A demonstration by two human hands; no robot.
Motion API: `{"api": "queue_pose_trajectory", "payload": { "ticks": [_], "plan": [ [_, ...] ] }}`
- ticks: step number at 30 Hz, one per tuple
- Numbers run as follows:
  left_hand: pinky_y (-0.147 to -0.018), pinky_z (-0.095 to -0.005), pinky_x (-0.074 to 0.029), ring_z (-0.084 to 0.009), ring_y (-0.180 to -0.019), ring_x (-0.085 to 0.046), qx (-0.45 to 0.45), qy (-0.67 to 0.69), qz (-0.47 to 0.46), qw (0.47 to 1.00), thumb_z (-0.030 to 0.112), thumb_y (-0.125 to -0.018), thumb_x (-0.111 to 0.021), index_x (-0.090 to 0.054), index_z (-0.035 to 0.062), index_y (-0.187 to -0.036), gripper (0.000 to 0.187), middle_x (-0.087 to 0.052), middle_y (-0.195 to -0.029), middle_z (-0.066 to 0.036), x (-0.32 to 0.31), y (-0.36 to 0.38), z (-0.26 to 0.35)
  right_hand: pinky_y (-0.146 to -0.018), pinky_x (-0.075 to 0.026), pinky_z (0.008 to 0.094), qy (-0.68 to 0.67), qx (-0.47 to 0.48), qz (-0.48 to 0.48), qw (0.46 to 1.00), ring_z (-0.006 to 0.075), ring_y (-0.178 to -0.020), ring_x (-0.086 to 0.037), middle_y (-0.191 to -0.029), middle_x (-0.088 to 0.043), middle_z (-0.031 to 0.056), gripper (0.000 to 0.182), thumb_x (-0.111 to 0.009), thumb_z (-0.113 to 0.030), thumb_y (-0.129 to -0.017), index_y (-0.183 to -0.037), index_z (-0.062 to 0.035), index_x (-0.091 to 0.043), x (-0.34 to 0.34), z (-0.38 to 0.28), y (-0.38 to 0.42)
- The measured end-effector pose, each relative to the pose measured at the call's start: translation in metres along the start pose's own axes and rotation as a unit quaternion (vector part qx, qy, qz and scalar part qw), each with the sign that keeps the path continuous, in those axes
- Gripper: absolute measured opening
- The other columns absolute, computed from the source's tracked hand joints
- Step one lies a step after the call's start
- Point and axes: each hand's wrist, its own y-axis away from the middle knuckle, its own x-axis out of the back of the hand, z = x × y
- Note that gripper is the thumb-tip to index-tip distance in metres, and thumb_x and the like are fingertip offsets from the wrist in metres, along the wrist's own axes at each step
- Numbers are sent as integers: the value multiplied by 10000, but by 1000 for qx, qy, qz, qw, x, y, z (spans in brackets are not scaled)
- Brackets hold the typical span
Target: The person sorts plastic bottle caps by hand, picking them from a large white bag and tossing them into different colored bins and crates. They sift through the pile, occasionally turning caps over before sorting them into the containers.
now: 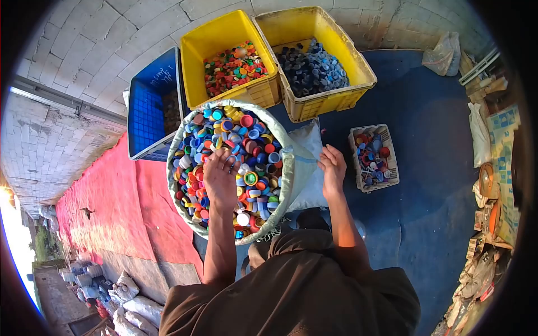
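Note:
A large pale green sack point(287, 168) with a rolled rim stands before me, filled with plastic bottle caps point(258, 162) in many colours. My left hand point(220, 182) is over the caps, its fingers slightly apart and bent, their tips among the caps. I cannot make out a cap held in it. To the right of the sack, my right hand point(333, 171) has its fingers bent together at a fold of the pale sack cloth, pinching it.
Behind the sack stand a blue crate point(151, 106), a yellow crate with red, orange and green caps point(193, 61), and a yellow crate with dark and blue caps point(353, 56). A small white basket point(386, 182) of mixed pieces sits right. Bundles point(476, 274) line the right side.

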Motion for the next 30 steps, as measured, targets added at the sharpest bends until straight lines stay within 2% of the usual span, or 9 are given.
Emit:
{"api": "queue_pose_trajectory", "payload": {
  "ticks": [4,7,11,15,19,20,23,28,30],
  "plan": [
    [-761,-281,-437,-123,-826,-515,-20,-55,39,998,235,-950,-558,-567,73,-1052,192,-556,-943,4,48,27,26,-813,-491,326,231,135,-21,963,198,-957,-591,-1081,-635,112,356,-603,34,-828,-1171,-48,-556,-38,21,46],
    [-715,-257,-441,-94,-750,-542,-14,-28,72,997,146,-961,-565,-573,67,-1015,97,-630,-918,-18,88,40,38,-778,-490,340,379,285,-28,880,210,-899,-597,-970,-662,91,391,-646,27,-785,-1160,-47,-566,-68,31,71],
    [-693,-230,-418,-70,-737,-511,-18,-68,49,996,129,-949,-581,-570,62,-999,84,-624,-917,-19,138,52,52,-774,-462,388,414,356,-52,836,248,-859,-599,-904,-674,71,402,-677,33,-744,-1120,-74,-581,-102,45,86],
    [-669,-230,-421,-67,-713,-509,7,-109,39,993,129,-945,-585,-565,58,-982,83,-621,-913,-24,168,59,69,-786,-444,395,486,349,-31,801,282,-850,-604,-896,-686,35,380,-678,25,-759,-1108,-92,-583,-126,54,85],
    [-645,-233,-432,-67,-696,-513,19,-138,39,990,125,-942,-586,-562,55,-973,80,-623,-910,-35,183,56,82,-788,-456,457,513,357,-84,776,329,-865,-595,-942,-685,71,400,-681,0,-771,-1141,-88,-556,-137,42,76],
    [-642,-233,-432,-67,-696,-513,18,-142,37,989,125,-943,-584,-562,54,-972,80,-624,-910,-36,185,54,84,-782,-469,463,542,372,-88,749,342,-879,-597,-933,-682,84,428,-682,21,-761,-1153,-80,-543,-139,41,73],
    [-631,-230,-432,-66,-691,-503,10,-165,31,986,129,-943,-588,-561,50,-972,89,-621,-902,-36,182,50,87,-797,-486,445,551,395,-126,724,338,-909,-605,-940,-692,86,455,-687,38,-749,-1166,-74,-546,-149,32,61],
    [-623,-229,-420,-63,-670,-486,-8,-184,36,982,139,-939,-603,-559,49,-977,107,-611,-884,-20,173,51,87,-873,-476,432,574,321,-205,725,315,-971,-609,-1021,-709,79,475,-688,24,-748,-1192,-87,-560,-160,19,47],
    [-617,-229,-410,-60,-671,-482,5,-181,46,982,144,-938,-608,-559,48,-977,114,-608,-877,-10,174,55,81,-874,-484,427,604,320,-212,698,317,-961,-603,-1017,-705,80,487,-685,17,-757,-1213,-94,-555,-162,17,45]
  ]
}}
